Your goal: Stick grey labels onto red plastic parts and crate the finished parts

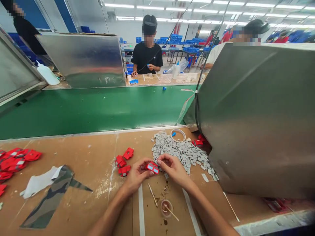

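Grasping a boxy red piece with pale-blue panels (pixel 153 167) above the brown desk (pixel 81 213), the left hand (pixel 135 174) pinches its left side between its fingers; those of the right hand (pixel 176 169) bend just beside it, grasping what I cannot tell. A slack grip could drop it among the flat grey rectangular pieces (pixel 170 146); it looks tilted, panels showing.

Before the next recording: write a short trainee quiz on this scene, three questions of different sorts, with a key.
1. True or false: the left hand holds a red car-shaped piece.
2. Which lies at the far edge of the pile of grey pieces?
a) the camouflage fabric
b) the white ring
c) the squeeze bottle
3. Fill in: a thin stick leans in a small round ___.

Key: 1. True. 2. b. 3. Cup.
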Available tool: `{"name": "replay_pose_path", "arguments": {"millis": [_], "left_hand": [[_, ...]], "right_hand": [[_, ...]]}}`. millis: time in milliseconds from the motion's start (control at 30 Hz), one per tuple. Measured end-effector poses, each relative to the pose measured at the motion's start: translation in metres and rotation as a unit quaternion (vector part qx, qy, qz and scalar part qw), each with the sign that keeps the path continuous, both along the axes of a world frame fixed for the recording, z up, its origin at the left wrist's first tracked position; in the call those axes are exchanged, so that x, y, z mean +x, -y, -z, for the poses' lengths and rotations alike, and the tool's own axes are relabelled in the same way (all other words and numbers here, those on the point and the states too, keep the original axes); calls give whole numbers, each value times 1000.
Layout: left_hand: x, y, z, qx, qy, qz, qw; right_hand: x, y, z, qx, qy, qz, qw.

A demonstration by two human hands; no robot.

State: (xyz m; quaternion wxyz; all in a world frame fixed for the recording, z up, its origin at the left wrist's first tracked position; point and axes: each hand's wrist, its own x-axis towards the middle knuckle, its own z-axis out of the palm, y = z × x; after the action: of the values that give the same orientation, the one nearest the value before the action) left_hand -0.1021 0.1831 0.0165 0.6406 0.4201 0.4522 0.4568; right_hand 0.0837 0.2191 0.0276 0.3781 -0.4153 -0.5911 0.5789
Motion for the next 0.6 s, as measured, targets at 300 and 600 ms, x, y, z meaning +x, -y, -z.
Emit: {"name": "replay_pose_path", "arguments": {"millis": [300, 600], "left_hand": [[2, 0, 1, -22, -7, 17, 1000], [2, 1, 6, -22, -32, 1, 999]], "right_hand": [[3, 0, -5, -41, -7, -36, 999], [7, 1, -4, -44, 35, -63, 996]]}}
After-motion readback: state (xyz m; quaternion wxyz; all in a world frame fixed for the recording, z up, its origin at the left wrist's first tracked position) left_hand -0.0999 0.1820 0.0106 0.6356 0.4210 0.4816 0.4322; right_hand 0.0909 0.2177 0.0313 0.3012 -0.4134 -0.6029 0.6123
